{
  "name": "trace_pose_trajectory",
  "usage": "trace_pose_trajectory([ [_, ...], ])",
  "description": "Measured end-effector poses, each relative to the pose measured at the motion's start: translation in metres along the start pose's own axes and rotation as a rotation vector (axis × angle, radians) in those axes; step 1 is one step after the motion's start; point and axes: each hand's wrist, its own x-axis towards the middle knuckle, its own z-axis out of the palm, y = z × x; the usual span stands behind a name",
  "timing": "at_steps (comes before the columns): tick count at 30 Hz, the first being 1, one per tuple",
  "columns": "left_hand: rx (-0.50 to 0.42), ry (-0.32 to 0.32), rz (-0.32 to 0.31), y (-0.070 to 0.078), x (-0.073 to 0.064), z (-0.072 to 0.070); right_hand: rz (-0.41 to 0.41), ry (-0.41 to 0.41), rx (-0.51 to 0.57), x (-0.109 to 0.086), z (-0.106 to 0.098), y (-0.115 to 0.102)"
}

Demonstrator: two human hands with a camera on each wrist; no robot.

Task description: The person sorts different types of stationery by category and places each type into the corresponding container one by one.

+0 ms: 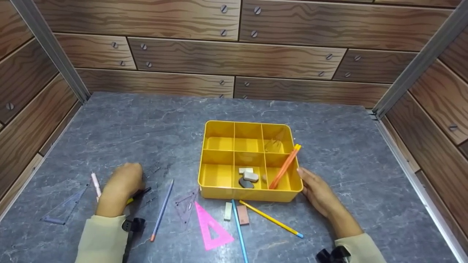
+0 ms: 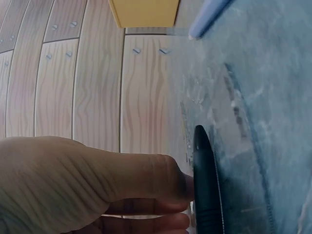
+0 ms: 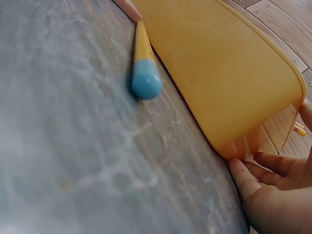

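In the head view, my left hand (image 1: 126, 179) is lowered to the table with its fingers curled, beside a black-and-yellow pen (image 1: 140, 194). In the left wrist view, the thumb meets the edge of the pen's black barrel (image 2: 205, 180); the fingertips are hidden behind it, and I cannot tell whether they pinch something. My right hand (image 1: 321, 193) rests against the right side of a yellow divided box (image 1: 215, 193). In the right wrist view, its fingers (image 3: 278, 163) lie along the box's corner, with one at the rim. Orange pencils (image 1: 285, 168) and several erasers (image 1: 251, 176) are in the box.
Before the box lie a pink set square (image 1: 204, 233), a blue pencil (image 1: 239, 232), a yellow pencil (image 1: 272, 219), a pale eraser (image 1: 227, 212) and a reddish eraser (image 1: 242, 214). Clear set squares (image 1: 67, 204), a purple pencil (image 1: 162, 210) and a pink pen (image 1: 95, 184) lie leftward.
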Motion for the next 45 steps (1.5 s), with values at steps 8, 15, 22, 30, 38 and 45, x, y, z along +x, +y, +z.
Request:
trace_pose_trajectory([
  [8,0.002,0.016,0.011,-0.001,0.001,0.002,-0.014,-0.024,0.018,0.0,0.001,0.001],
  [15,0.044,0.097,0.046,-0.003,0.001,0.004,-0.023,-0.009,0.014,0.0,0.001,0.001],
  [22,0.058,0.094,0.061,-0.004,-0.002,0.002,-0.029,-0.027,0.003,0.0,0.001,0.001],
  [30,-0.019,0.117,0.079,-0.002,-0.002,-0.003,-0.016,-0.024,0.001,0.0,0.001,0.0],
  [38,-0.076,0.178,0.113,0.001,0.003,-0.006,-0.005,-0.01,-0.006,-0.001,0.001,0.0],
  [45,-0.146,0.249,0.105,0.006,0.004,-0.009,-0.007,-0.011,-0.006,-0.001,0.001,0.0],
])
